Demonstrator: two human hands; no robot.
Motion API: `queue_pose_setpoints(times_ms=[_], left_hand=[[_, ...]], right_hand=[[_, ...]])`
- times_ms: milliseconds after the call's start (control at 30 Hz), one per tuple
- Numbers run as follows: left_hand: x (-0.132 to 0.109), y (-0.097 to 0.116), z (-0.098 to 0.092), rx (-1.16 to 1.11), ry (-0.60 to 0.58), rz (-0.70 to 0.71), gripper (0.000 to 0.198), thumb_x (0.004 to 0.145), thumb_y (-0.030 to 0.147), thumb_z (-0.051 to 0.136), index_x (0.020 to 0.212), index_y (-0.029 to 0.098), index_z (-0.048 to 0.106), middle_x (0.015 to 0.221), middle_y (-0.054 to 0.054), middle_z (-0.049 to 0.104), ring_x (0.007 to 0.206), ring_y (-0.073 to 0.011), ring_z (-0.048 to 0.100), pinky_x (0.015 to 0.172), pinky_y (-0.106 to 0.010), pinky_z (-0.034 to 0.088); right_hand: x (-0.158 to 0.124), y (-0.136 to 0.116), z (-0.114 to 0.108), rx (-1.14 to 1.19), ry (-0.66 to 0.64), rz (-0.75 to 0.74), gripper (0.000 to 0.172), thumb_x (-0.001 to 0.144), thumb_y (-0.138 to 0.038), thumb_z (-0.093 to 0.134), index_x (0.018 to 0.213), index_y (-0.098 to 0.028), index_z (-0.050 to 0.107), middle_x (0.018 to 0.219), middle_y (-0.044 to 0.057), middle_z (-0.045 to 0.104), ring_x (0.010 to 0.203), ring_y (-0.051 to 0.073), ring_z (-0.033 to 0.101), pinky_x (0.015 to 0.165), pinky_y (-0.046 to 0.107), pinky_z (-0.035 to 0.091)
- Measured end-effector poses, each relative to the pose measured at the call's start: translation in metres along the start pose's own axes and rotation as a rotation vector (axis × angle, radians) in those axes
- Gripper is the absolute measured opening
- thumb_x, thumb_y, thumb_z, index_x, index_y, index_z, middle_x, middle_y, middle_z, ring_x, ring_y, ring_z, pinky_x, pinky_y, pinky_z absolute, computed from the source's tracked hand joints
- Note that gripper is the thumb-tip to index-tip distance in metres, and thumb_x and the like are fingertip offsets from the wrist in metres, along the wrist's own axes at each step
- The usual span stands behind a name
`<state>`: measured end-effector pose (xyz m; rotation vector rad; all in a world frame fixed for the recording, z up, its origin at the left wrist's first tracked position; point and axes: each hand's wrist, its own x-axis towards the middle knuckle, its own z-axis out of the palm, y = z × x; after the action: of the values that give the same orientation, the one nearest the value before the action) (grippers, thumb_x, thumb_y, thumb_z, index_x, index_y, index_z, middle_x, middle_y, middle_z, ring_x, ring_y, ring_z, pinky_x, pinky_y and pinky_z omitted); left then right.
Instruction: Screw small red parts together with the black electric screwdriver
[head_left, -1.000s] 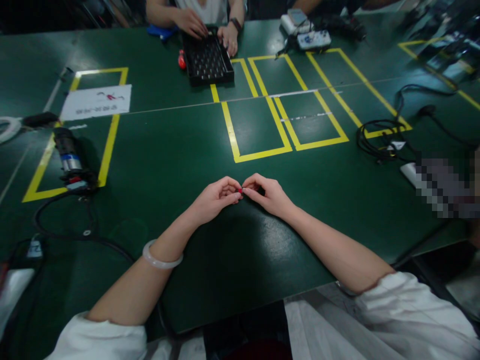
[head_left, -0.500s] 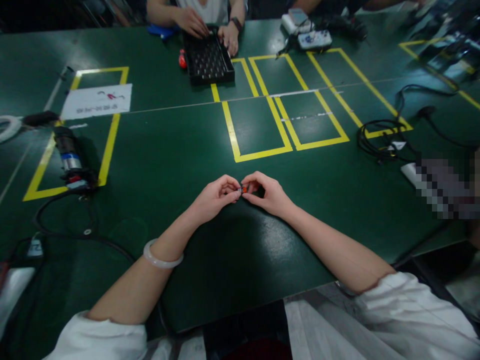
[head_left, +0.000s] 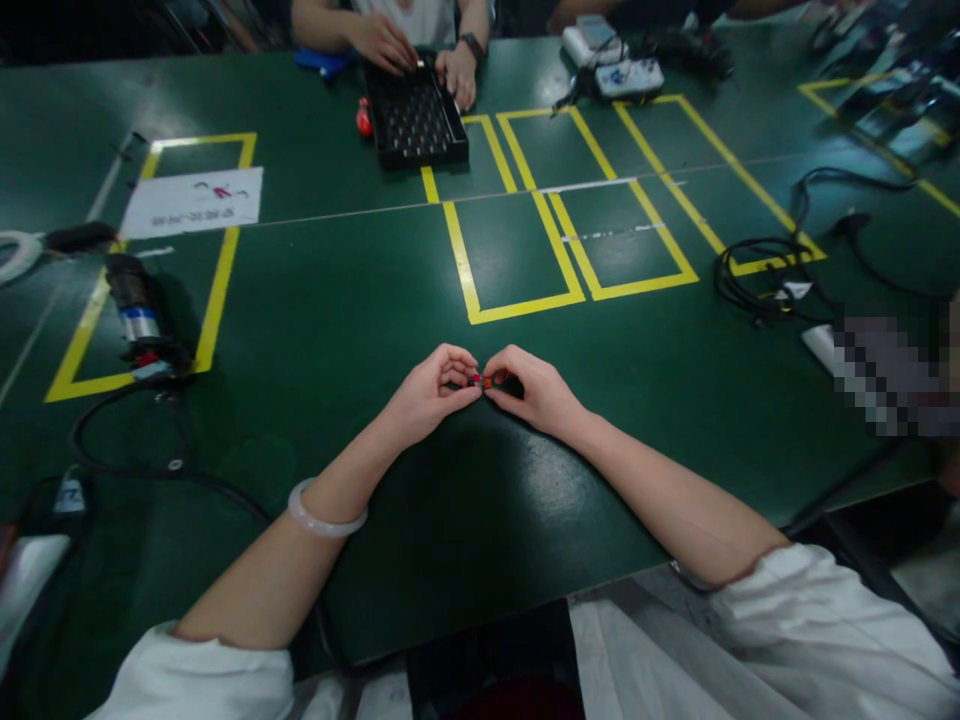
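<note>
Near the middle of the green table [head_left: 360, 290], my left hand [head_left: 439, 393] and my right hand [head_left: 534, 387] meet fingertip to fingertip. Between them is a small part [head_left: 486, 382] with orange, red and dark bits, too small to name. The thumb and fingers of each hand pinch it, the left from one side and the right from the other. The fingers hide much of the part. A pale bangle [head_left: 324, 512] circles my left wrist.
Across the table a person's hands touch a black tray [head_left: 424, 155] beside a red object [head_left: 364, 117]. A cylindrical tool [head_left: 137, 310] and a paper sheet [head_left: 193, 202] lie left. Coiled black cable [head_left: 757, 280] sits right. Yellow tape outlines mark the table.
My fingers have shifted slightly around the small part, and more red and dark colour now shows at the left fingertips. Both hands stay in nearly the same place.
</note>
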<state>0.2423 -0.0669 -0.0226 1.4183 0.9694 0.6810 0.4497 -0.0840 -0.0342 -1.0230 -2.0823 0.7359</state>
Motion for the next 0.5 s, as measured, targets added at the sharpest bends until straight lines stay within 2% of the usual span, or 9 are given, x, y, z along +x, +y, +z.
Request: queue_pose_setpoints(times_ms=[267,500], left_hand=[[-0.0004,0.0023,-0.002,0.069,-0.062,0.012,0.028,0.082,0.03,0.071,0.101,0.015,0.057,0.098,-0.005,0.064,0.086,-0.0144,0.062,0.078,-0.028,0.049],[-0.0011,0.0056,-0.0008,0.091,-0.048,-0.004,0.028,0.081,0.031,0.071,0.1,0.014,0.059,0.096,-0.006,0.065,0.084,-0.0146,0.062,0.079,-0.029,0.05]], right_hand=[[-0.0003,-0.0013,-0.0024,0.067,0.005,0.05,0.01,0.088,-0.02,0.063,0.098,-0.021,0.058,0.095,0.003,0.062,0.083,0.016,0.061,0.075,0.029,0.049],[0.0003,-0.0009,-0.0029,0.112,0.03,0.059,0.013,0.085,-0.017,0.063,0.097,-0.02,0.059,0.092,0.003,0.062,0.08,0.014,0.061,0.073,0.028,0.049]])
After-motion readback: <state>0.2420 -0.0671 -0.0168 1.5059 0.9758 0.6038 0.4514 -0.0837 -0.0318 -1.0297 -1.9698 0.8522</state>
